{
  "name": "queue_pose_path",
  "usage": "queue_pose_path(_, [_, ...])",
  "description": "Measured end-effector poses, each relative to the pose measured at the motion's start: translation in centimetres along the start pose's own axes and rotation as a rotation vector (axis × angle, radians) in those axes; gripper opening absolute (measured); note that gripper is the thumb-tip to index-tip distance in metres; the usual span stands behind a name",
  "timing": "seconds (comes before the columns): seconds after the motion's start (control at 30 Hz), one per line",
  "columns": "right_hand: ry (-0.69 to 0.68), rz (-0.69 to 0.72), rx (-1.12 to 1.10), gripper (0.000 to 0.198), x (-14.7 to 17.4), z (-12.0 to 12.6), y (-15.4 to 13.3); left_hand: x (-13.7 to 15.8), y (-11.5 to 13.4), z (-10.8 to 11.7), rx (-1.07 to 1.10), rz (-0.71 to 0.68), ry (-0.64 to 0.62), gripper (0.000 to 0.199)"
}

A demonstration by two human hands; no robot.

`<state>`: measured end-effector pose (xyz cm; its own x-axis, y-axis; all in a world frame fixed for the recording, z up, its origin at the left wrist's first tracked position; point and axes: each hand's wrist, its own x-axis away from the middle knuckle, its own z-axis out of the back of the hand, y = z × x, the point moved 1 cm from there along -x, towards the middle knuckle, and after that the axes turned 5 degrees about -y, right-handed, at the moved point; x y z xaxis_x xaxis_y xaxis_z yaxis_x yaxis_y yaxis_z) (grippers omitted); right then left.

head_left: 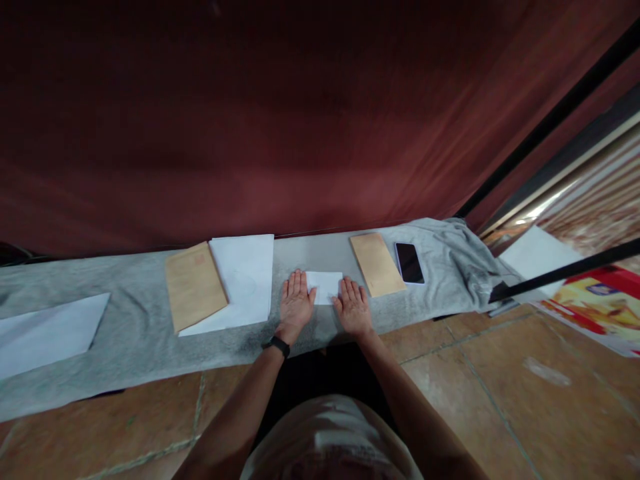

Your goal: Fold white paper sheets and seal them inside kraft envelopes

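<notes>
A small white folded paper lies flat on the grey cloth in front of me. My left hand rests palm down at its left edge, fingers stretched out and the thumb touching the paper. On the opposite side, my right hand also lies flat, its thumb at the paper's lower right corner. Neither hand grips anything. Right of my right hand is a brown envelope. White sheets sit left of my left hand, partly covered by a stack of brown envelopes.
The narrow surface is draped in grey cloth. A smartphone lies beside the right envelope, and more white paper is at far left. A dark red wall rises behind. Black bars and a red-yellow printed package stand at right.
</notes>
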<state>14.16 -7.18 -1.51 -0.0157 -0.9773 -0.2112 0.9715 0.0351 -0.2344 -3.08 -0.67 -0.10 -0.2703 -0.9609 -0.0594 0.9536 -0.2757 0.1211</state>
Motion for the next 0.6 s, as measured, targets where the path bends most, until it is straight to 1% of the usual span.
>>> queue_pose_path(0.27, [0.004, 0.009, -0.022, 0.057, 1.0, 0.5, 0.3, 1.1, -0.6, 0.0, -0.004, 0.017, 0.018, 0.063])
queue_pose_path(0.47, [0.003, 0.005, -0.021, 0.056, 1.0, 0.7, 0.2, 2.8, -1.3, 0.3, 0.051, 0.003, 0.069, 0.059])
queue_pose_path(0.53, [0.005, 0.006, -0.017, 0.055, 1.0, 0.7, 0.1, 3.2, -1.0, 0.7, 0.072, -0.002, 0.092, 0.058])
queue_pose_path(0.6, [0.006, 0.006, -0.011, 0.055, 1.0, 0.6, 0.1, 3.5, -0.2, 1.1, 0.091, -0.038, 0.096, 0.057])
